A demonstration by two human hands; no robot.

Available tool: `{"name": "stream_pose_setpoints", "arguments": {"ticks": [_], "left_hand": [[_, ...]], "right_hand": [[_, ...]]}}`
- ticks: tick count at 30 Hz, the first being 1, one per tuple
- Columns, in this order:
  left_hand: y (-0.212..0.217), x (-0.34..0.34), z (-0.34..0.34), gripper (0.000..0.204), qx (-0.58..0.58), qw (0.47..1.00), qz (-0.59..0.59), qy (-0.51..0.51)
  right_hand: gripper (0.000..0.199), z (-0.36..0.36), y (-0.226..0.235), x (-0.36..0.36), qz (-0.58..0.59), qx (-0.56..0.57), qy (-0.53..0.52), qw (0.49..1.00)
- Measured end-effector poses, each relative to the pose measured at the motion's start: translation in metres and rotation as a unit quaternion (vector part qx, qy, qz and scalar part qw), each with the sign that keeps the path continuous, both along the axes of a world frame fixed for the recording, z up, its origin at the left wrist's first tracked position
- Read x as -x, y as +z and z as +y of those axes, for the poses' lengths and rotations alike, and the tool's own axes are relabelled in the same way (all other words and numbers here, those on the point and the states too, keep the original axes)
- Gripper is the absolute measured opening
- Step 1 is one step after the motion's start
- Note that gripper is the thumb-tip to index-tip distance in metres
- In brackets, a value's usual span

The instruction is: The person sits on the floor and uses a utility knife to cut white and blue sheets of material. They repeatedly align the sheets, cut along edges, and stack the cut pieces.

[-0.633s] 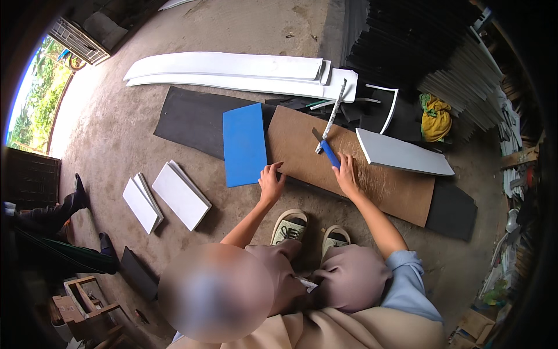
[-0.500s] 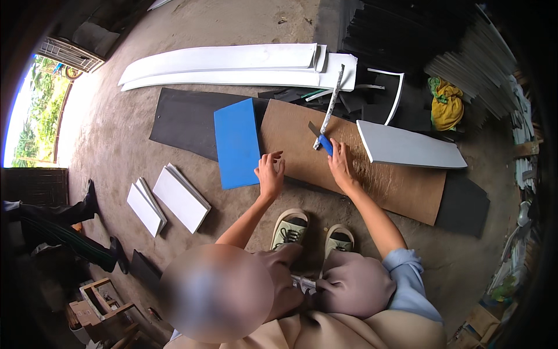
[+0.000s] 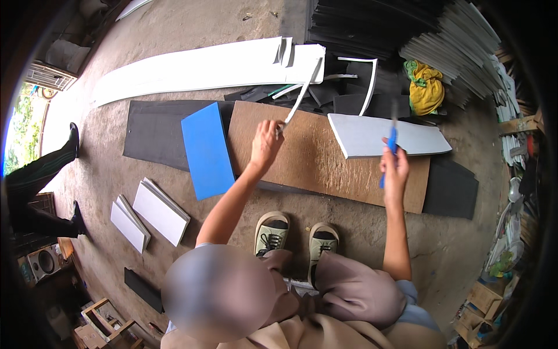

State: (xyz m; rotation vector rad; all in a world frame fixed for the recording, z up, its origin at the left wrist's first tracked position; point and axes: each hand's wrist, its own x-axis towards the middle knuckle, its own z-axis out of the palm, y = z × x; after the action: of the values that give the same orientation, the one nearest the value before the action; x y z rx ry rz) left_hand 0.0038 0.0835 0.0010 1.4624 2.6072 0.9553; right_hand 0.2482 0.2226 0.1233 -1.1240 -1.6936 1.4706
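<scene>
My left hand is closed on the near end of a narrow white strip, which slants up and away toward the white sheets. Below that hand lies a brown wooden board. In my right hand is a blue-handled utility knife, its blade pointing away from me and blurred. The knife hovers by a white foam-like sheet that rests across the board's right part. A blue sheet lies left of the board, partly over a dark grey sheet.
Long white sheets lie beyond the board. Two small stacks of white pieces sit on the floor at left. Dark offcuts, a yellow-green cloth and stacked grey sheets are at far right. Another person's legs show at left.
My left hand has moved from beside the blue sheet onto the strip and taken hold of it. My right hand has carried the knife rightward, away from the strip. The view has shifted slightly.
</scene>
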Motion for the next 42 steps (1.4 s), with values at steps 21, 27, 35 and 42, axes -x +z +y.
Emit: {"name": "stream_pose_setpoints", "arguments": {"ticks": [21, 27, 35, 42], "left_hand": [[0.038, -0.085, 0.093, 0.065, -0.110, 0.717, -0.688, 0.000], [0.058, -0.041, 0.013, 0.063, -0.131, 0.692, -0.709, -0.035], [0.026, 0.001, -0.127, 0.065, -0.110, 0.734, -0.669, 0.041], [-0.004, 0.037, -0.116, 0.070, 0.039, 0.862, -0.503, 0.045]], "right_hand": [[0.027, 0.047, -0.069, -0.043, -0.122, -0.077, -0.186, 0.972], [0.023, 0.052, -0.023, -0.054, -0.018, -0.110, -0.216, 0.970], [0.024, 0.028, -0.043, -0.006, 0.013, -0.118, -0.083, 0.989], [0.025, -0.020, -0.108, 0.031, -0.201, -0.209, 0.073, 0.954]]}}
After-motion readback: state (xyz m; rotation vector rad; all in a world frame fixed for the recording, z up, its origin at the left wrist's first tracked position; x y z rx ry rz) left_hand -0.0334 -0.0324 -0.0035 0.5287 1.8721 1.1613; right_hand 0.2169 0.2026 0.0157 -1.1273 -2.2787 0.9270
